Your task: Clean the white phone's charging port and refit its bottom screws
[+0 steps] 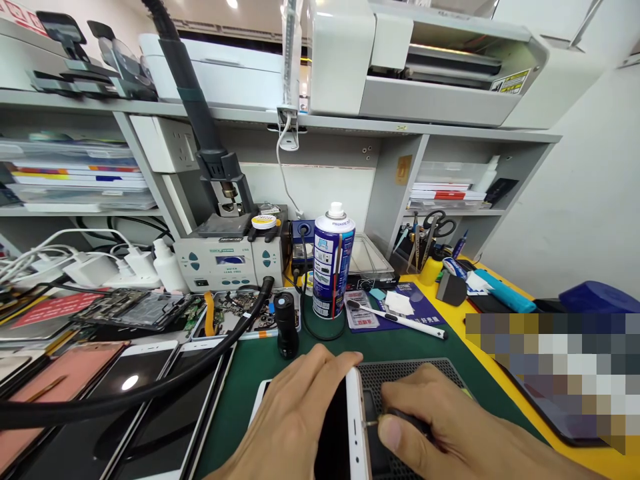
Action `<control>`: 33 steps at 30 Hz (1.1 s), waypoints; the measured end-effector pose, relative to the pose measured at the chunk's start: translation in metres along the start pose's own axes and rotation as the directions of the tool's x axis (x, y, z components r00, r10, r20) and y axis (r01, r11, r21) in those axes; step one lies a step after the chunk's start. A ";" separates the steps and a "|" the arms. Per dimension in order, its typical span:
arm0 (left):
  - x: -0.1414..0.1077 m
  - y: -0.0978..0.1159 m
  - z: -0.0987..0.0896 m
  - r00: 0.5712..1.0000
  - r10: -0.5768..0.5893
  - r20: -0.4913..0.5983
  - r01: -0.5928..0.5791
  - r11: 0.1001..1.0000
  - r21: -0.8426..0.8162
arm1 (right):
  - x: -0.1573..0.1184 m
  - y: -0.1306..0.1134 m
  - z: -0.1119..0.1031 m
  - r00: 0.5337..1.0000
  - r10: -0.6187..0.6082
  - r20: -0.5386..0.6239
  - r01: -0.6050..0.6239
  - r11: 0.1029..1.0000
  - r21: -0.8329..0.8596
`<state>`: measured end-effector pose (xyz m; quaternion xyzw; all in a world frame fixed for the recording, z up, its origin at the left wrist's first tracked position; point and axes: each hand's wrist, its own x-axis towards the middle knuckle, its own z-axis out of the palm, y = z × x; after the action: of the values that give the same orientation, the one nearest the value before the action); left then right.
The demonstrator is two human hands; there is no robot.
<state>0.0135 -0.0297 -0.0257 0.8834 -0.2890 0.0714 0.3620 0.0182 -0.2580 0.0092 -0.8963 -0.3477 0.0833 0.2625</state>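
My left hand [295, 407] is closed around a white smartphone [355, 420], tipped up on its side. The edge with small openings faces right and the dark screen faces left. My right hand [435, 413] grips the dark handle of a small screwdriver [371, 423], its thin metal tip at the phone's edge. I cannot tell whether the tip sits in a screw. Beneath the hands lies a grey perforated mat [420, 365]. Part of another white-edged device [257, 401] shows to the left of my left hand.
Ahead stand a blue-and-white spray can [333, 267] and a black flashlight [286, 327]. A white brush [400, 320] lies behind the mat. At left, a thick black hose [185, 373] crosses over several tablets [145, 400]. A hot-air station [230, 260] stands behind opened circuit boards [235, 310].
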 end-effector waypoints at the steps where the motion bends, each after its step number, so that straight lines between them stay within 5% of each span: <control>1: 0.000 0.000 0.000 1.000 0.005 -0.007 -0.005 1.000 0.003 | 0.000 -0.001 0.000 1.000 0.001 0.001 -0.001 1.000 -0.002; 33: 0.000 0.000 -0.002 1.000 -0.008 0.007 0.008 1.000 -0.009 | -0.001 -0.003 0.000 1.000 0.001 -0.010 0.000 1.000 0.023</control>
<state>0.0140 -0.0287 -0.0246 0.8830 -0.2870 0.0657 0.3654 0.0151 -0.2568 0.0108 -0.8937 -0.3452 0.0828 0.2744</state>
